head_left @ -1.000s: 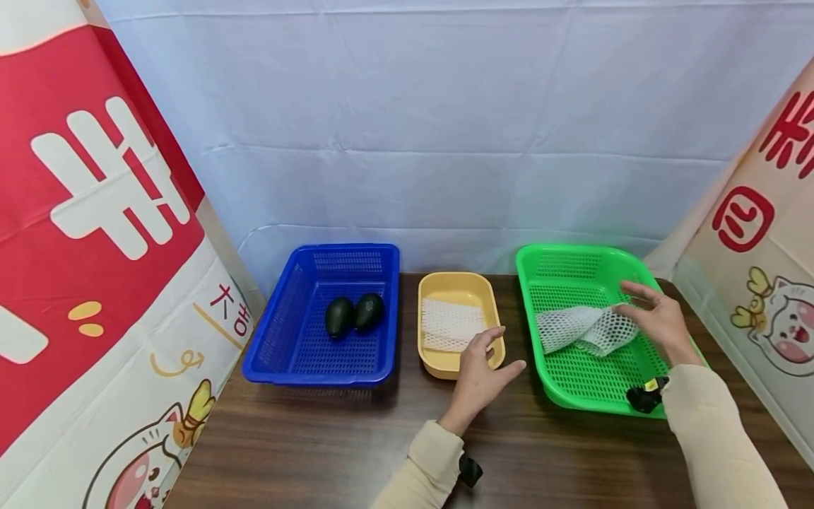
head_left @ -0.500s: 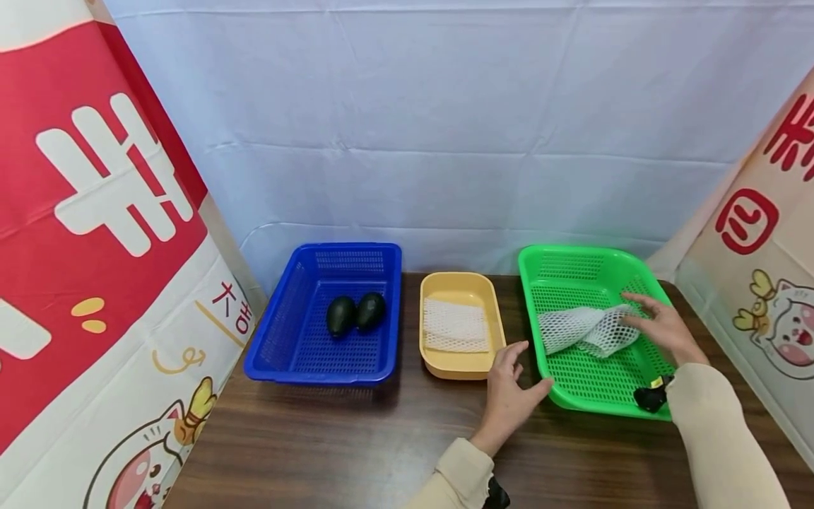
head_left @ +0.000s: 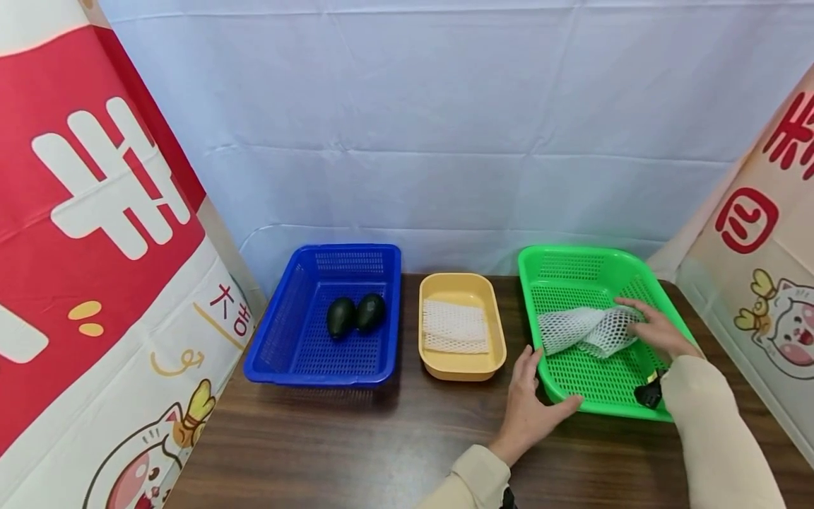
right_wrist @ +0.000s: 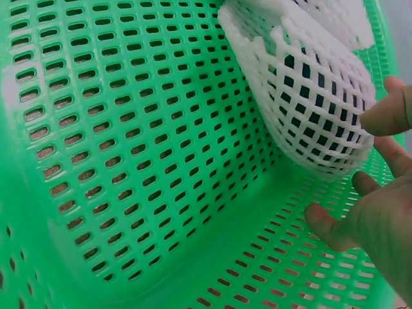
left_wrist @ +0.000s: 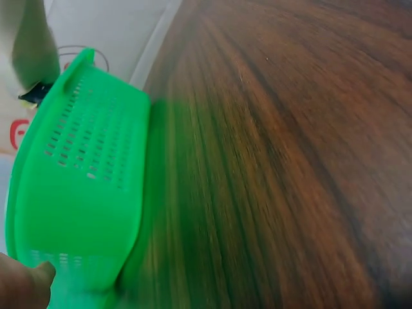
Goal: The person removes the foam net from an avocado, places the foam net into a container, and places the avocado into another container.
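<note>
In the head view, my right hand (head_left: 658, 331) reaches into the green basket (head_left: 591, 387), fingers spread around the right end of a white foam net (head_left: 615, 332). Something dark shows through that net's mesh (right_wrist: 315, 109) in the right wrist view, where my fingertips lie beside its end; whether they touch it I cannot tell. Another foam net (head_left: 564, 328) lies against it on the left. My left hand (head_left: 526, 413) is at the basket's front left corner, thumb and fingers apart around the rim. Only its thumb side shows in the left wrist view.
A yellow tray (head_left: 463, 284) holding flat white foam nets (head_left: 454, 325) stands left of the green basket. Farther left, a blue basket (head_left: 318, 362) contains two dark green avocados (head_left: 340, 316). A pale cloth (head_left: 445, 127) hangs behind the wooden table (head_left: 356, 445).
My left hand has moved right, from beside the yellow tray to the green basket's front corner. My right hand has shifted slightly, lower around the foam net's end. The nets stay put.
</note>
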A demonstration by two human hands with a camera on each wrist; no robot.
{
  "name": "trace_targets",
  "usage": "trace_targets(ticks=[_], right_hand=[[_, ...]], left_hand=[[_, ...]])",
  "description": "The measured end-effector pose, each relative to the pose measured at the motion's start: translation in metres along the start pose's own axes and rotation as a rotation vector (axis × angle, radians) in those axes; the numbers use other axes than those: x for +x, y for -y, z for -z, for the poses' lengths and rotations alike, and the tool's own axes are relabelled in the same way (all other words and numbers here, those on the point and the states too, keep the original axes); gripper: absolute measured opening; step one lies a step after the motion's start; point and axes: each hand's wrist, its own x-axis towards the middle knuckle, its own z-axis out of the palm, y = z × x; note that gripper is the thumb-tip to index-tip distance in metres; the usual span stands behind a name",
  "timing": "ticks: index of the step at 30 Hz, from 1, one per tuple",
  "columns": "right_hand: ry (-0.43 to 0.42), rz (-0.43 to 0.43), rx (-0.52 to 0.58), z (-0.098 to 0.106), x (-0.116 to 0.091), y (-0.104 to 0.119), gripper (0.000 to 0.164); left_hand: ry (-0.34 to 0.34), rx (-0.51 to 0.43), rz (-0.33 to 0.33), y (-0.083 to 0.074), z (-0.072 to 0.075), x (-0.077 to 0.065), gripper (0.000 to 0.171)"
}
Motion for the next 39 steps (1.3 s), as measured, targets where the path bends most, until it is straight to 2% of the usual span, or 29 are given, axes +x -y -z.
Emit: trace_targets(ticks=[5,11,17,23,30,35,39], right_hand=[[-0.003,-0.007,0.008,-0.001,0.003,-0.003,0.058],[0.001,-0.047,0.031,-0.002,0.002,-0.004,0.071],[0.033,-0.122,0.05,-0.004,0.002,-0.007,0.087],[0.006,-0.208,0.062,-0.006,0.001,-0.004,0.096],[-0.043,-0.205,0.049,-0.015,0.002,0.001,0.095],[-0.075,-0.21,0.147,-0.018,0.003,-0.007,0.094],[-0.089,-0.189,0.195,-0.018,0.001,-0.014,0.084]], left_hand=[[-0.004,0.059,0.018,0.002,-0.007,0.003,0.076],[-0.026,0.083,-0.015,0.007,-0.012,0.004,0.071],[0.007,0.05,0.011,0.013,-0.013,0.004,0.073],[0.03,0.021,0.008,0.016,-0.013,0.007,0.075],[0.058,0.001,0.009,0.016,-0.011,0.009,0.074],[0.055,-0.008,0.002,0.017,-0.01,0.009,0.074],[0.052,-0.027,-0.007,0.018,-0.011,0.008,0.074]])
